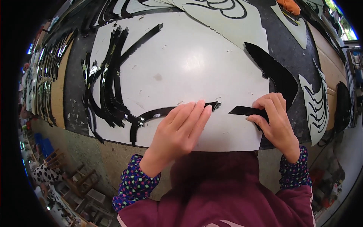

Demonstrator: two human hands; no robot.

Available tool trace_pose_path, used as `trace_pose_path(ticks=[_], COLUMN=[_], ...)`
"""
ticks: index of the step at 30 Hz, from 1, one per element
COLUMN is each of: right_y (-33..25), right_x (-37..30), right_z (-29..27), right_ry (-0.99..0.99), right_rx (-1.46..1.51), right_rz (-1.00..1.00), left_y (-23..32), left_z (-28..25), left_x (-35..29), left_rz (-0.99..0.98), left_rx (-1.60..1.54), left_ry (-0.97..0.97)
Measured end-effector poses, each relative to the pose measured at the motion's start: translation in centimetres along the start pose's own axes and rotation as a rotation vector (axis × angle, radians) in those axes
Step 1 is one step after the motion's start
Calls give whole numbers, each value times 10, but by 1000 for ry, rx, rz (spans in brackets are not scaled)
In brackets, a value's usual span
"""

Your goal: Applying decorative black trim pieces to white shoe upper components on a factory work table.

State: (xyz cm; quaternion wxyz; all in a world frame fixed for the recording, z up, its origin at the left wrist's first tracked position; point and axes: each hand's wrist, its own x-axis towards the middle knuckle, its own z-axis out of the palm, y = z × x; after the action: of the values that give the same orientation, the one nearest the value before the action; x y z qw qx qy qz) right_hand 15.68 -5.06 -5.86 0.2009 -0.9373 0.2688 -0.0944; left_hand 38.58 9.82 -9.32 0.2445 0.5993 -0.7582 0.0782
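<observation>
My left hand (181,128) lies with its fingers stretched out and together over a curved black strip (158,112), pressing it to the white board (196,68). The strip's jagged right end pokes out past my fingertips. To its right, my right hand (274,123) pinches a short black strip (244,110) between thumb and fingers. Its pointed end faces the left strip, with a gap between the two. Just beyond my right hand lies a wide, curved black piece (278,72) with a notched edge.
A bundle of black strips (113,75) with shiny bits lies on the board's left. Pale templates with black curves (315,108) sit at the right, and more pale sheets (227,26) at the back. Dark glossy strips (47,75) line brown cardboard at far left. An orange item (289,6) is far right.
</observation>
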Motion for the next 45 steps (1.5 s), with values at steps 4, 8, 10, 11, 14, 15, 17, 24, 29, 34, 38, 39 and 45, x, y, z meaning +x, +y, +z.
trace_pose_path(ticks=[4,8,10,11,14,15,17,24,29,34,38,39,45], right_y=[-1,-2,-11,-13,-17,-18,-20,-20,-19,-18,-19,-18,-20], right_x=[1,-4,-3,3,8,9,12,18,19,21,22,22,25], right_z=[0,6,11,10,14,15,17,24,25,26,25,24,22], right_ry=[69,42,72,45,52,51,57,42,49,47,32,32,3], right_rx=[154,322,455,397,342,340,334,316,323,323,311,312,343], right_rz=[-24,-44,23,-41,-77,-75,-103,-133,-117,-133,-135,-134,-108], left_y=[7,9,9,9,9,11,11,10,9,10,10,10,9], left_z=[-5,-3,-2,-2,-1,-2,-2,-1,-1,-1,-1,-2,-2], left_x=[-12,-15,-13,-14,-15,-13,-13,-14,-13,-13,-13,-13,-13], left_rz=[48,55,69,68,74,55,35,17,13,-4,1,-4,-9], left_rx=[-48,-35,4,3,14,5,-5,-38,-48,-57,-56,-60,-65], left_ry=[-43,-50,-52,-53,-44,-35,-26,-8,-6,0,2,-4,-9])
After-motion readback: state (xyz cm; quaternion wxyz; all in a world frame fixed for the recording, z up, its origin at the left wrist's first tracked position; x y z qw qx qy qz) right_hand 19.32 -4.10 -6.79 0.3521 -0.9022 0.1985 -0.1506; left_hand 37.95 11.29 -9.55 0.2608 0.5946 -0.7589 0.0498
